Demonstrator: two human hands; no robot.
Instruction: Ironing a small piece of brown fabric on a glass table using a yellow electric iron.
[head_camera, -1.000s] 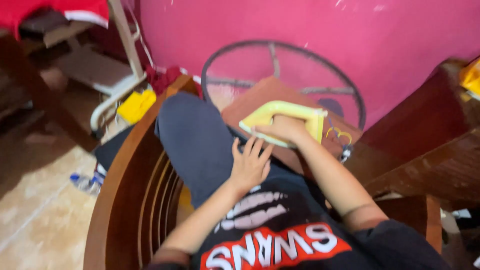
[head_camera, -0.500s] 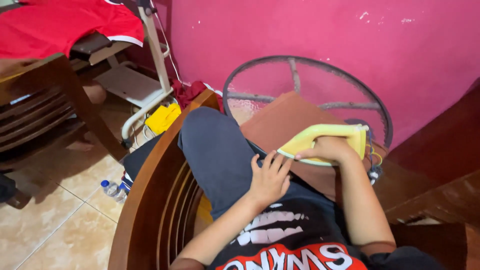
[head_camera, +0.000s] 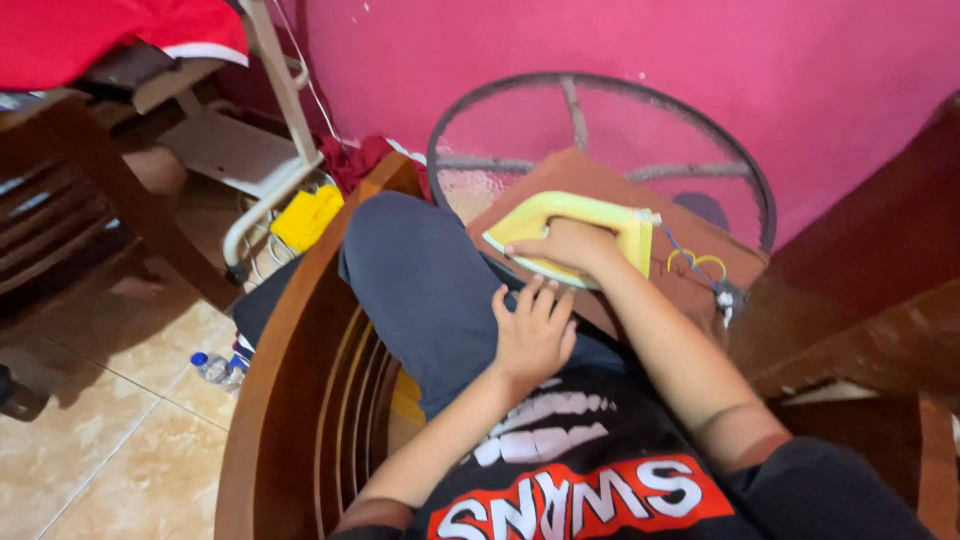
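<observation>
1. Head view, the step in hand: ironing a dark grey garment spread over the curved wooden back of a chair.
   - The right hand is closed around the handle of a pale yellow iron, which sits at the garment's far edge, on a brown board lying over a round glass table.
   - The left hand lies flat on the cloth, fingers spread wide and holding nothing, just beside the iron.
   - To do this well, I judge the flat hand should keep the cloth taut but stay clear of the soleplate. The iron should glide evenly, and its cord should trail away from the fabric.

2. Head view, how the things look:
   - The iron is a plain wedge with a closed loop handle, its nose pointing left, and coloured wires show at its rear.
   - The garment is smooth and matte, draped in one broad fold.
   - A plastic bottle lies on the tiled floor.
</observation>
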